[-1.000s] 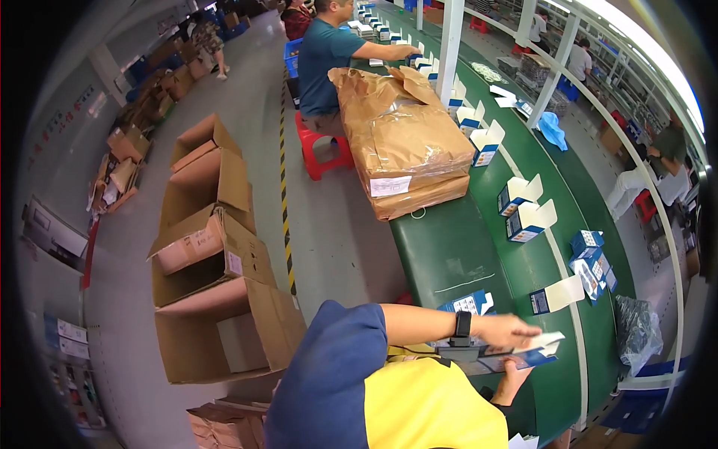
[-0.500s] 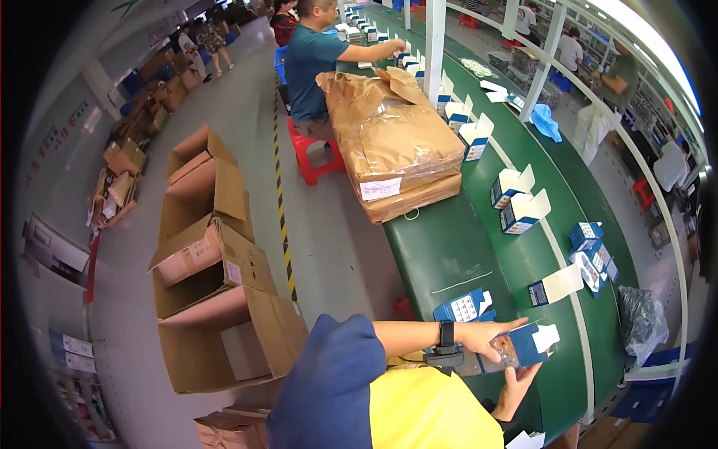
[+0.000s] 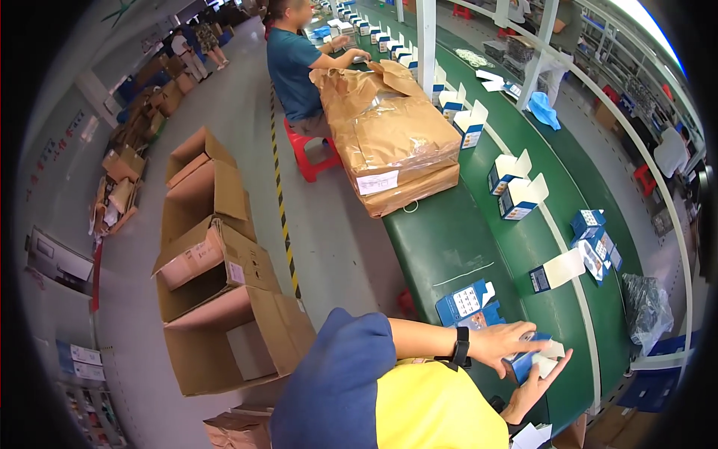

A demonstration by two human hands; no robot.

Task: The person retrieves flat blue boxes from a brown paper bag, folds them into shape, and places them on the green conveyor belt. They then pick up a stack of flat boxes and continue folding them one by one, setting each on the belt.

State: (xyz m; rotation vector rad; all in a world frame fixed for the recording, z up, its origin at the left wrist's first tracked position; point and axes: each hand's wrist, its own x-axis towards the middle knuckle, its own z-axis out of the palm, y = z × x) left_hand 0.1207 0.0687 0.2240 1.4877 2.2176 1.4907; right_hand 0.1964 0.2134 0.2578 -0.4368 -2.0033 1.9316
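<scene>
Over green table [image 3: 443, 243], we are holding blue box [image 3: 520, 365] in left hand [image 3: 502, 346], fingers curling around it; right hand [image 3: 529, 392] is resting spread-fingered at white flaps [image 3: 553, 350]. We are judging step as box shaping, next move calling for flap folding.

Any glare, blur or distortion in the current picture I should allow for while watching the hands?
Head view, upper right: the light strip is blown out; head view, middle: clear wrap on the brown package glints; head view, rim: corners go black, and the green worktop has a bowed edge; head view, hands: the blue box between them looks slightly soft.
</scene>
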